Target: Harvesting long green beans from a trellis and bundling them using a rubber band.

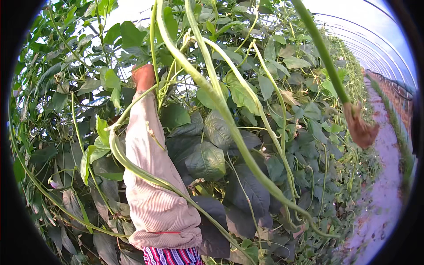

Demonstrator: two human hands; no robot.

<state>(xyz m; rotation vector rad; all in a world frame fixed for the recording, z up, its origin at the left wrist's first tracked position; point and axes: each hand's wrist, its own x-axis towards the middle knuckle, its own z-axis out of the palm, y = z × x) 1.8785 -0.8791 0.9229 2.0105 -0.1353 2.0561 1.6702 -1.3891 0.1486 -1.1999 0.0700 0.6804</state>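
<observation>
My left hand (pixel 144 78) reaches up into the bean vines at upper left, its fingers hidden among the leaves. A beige ribbed sleeve (pixel 149 159) covers the forearm, with a striped patterned cloth (pixel 172 256) below it. Across the sleeve runs a pair of long green bean pods (pixel 152 179), hanging from a stem beside the wrist. Close in front of me, a thick pale-green yardlong bean (pixel 228 116) slants down to the right. Thinner pods (pixel 258 102) dangle behind it. My right hand is out of view.
A green stalk or pod (pixel 326 49) with a withered brown end (pixel 361 127) hangs very near at upper right. Dense leaves (pixel 207 160) form a tall wall. Along the right runs a pale path (pixel 381 198) under arched tunnel hoops (pixel 377 36). One purple flower (pixel 53 183) shows at left.
</observation>
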